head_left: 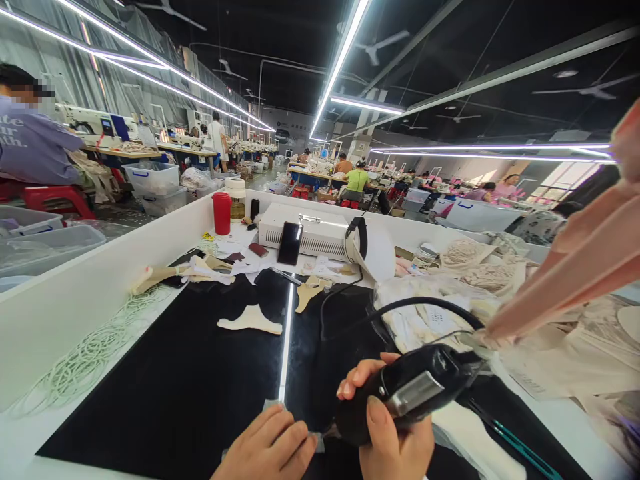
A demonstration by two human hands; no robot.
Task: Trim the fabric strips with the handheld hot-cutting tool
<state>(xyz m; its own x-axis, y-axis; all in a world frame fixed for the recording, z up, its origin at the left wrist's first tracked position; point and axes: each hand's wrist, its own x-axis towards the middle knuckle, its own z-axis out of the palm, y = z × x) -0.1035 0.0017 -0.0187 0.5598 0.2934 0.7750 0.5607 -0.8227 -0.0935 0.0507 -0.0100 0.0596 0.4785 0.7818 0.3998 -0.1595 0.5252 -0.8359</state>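
Observation:
My right hand grips a black corded hand tool with a metal plate on its side, its tip pointing down at the black table surface. My left hand rests beside it, fingers pressed on a small pale grey fabric piece at the glowing seam in the table. The tool's black cable loops back over the table. A cream cut fabric piece lies farther out.
A white box machine, a phone, a red flask, a jar and fabric scraps sit at the back. White elastic cord piles left. Pale fabric heaps lie right, pink fabric hangs close. Other workers sit at distant sewing tables.

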